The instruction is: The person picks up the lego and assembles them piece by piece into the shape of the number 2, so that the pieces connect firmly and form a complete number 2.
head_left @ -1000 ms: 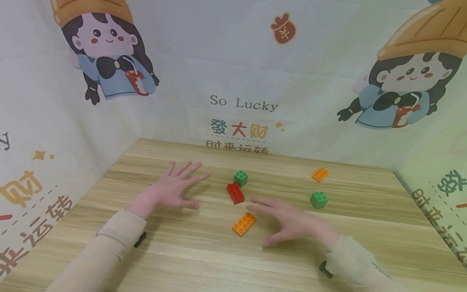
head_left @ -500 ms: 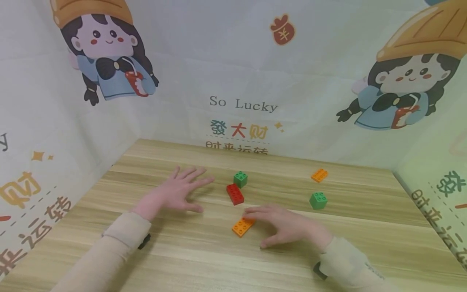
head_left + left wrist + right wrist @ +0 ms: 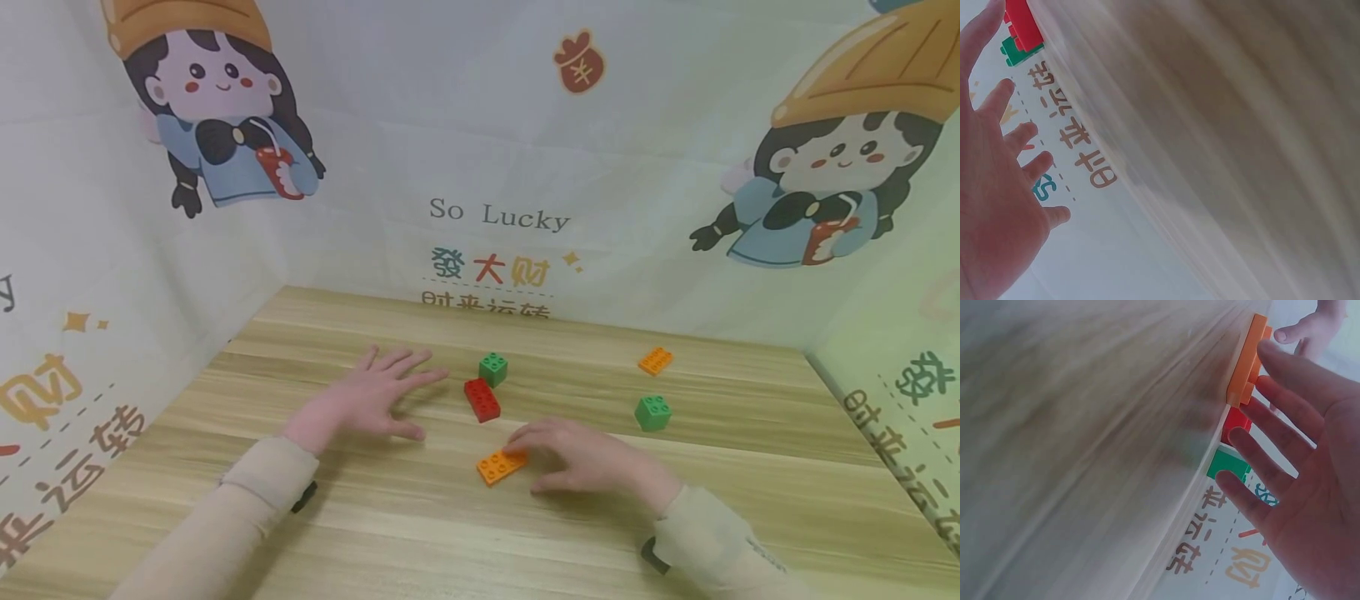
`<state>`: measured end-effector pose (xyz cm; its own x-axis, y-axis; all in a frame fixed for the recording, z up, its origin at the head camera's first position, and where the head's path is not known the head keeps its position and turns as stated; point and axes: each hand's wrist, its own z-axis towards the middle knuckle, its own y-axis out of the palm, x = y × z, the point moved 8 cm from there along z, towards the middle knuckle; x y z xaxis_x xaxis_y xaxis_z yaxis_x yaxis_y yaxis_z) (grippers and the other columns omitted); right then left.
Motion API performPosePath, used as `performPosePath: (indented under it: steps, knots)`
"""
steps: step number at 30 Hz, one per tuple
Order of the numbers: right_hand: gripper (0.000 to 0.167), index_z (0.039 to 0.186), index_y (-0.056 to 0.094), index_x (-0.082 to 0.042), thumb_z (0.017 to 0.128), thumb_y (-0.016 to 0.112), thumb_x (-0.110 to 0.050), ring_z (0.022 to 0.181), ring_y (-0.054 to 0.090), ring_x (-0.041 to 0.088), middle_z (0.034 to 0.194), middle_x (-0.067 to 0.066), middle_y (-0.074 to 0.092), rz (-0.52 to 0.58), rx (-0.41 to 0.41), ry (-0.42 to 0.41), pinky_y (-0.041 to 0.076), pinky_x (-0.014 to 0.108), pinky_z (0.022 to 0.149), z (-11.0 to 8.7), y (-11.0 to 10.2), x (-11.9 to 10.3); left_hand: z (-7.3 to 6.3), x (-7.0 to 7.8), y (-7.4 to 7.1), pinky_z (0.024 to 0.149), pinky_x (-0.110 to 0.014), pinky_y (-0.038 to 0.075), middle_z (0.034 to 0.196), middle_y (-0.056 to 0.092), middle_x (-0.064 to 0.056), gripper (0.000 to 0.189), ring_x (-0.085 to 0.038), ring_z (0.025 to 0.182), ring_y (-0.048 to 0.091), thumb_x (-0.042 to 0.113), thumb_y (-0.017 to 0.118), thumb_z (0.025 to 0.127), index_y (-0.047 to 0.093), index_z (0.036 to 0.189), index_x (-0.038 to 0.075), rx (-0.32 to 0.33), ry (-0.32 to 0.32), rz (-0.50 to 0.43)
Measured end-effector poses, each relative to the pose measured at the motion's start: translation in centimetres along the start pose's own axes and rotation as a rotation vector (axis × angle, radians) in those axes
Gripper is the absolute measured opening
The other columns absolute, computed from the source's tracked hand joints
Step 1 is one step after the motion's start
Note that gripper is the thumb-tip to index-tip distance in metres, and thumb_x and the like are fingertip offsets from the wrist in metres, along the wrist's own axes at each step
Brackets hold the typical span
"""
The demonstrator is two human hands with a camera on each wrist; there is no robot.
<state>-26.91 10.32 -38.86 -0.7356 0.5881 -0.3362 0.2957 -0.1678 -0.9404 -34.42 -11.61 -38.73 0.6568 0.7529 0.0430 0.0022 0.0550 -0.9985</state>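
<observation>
An orange brick (image 3: 495, 468) with studs lies flat at the front middle of the table. My right hand (image 3: 588, 458) has its fingertips at that brick's right end, while the thumb stands apart from it on the near side. In the right wrist view the fingers (image 3: 1272, 481) are spread and fairly straight, and the orange brick (image 3: 1246, 362) appears just past them. My left hand (image 3: 367, 400) hovers low over the table with fingers spread and nothing in it. Nearest to it are a red brick (image 3: 482, 401) and, behind that, a green brick (image 3: 493, 368).
Farther right on the wooden table (image 3: 450, 533) stand a second green brick (image 3: 653, 413) and, behind it, another orange brick (image 3: 656, 361). A printed white cloth (image 3: 360, 167) walls off the back and both sides.
My right hand has come down and left onto the near orange brick, which has turned slightly. My left hand has drifted a little right and nearer, still spread.
</observation>
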Motion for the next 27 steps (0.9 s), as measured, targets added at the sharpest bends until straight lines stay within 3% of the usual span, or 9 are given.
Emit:
performPosePath:
  steps: [8,27]
  knots:
    - [0.036,0.123,0.066,-0.016,0.088,0.073,-0.024,0.122,0.06,0.018,0.127,-0.002,0.067,-0.014,0.047,0.015,0.046,0.04,0.109,0.9,-0.3,0.0,0.8,0.7,0.2,0.117,-0.073,0.011,0.165,0.024,-0.01,0.087,-0.041,0.15,0.023,0.066,0.065,0.082,0.031,0.154,0.033,0.003,0.022,-0.023]
    - [0.042,0.128,0.064,-0.019,0.088,0.073,-0.017,0.118,0.06,0.016,0.123,-0.002,0.066,-0.005,0.053,0.048,0.05,0.039,0.105,1.2,0.3,0.7,2.6,1.6,-0.5,0.116,-0.074,0.01,0.165,0.025,-0.011,0.085,-0.041,0.151,0.023,0.062,0.067,0.083,0.033,0.154,0.031,0.014,0.028,-0.061]
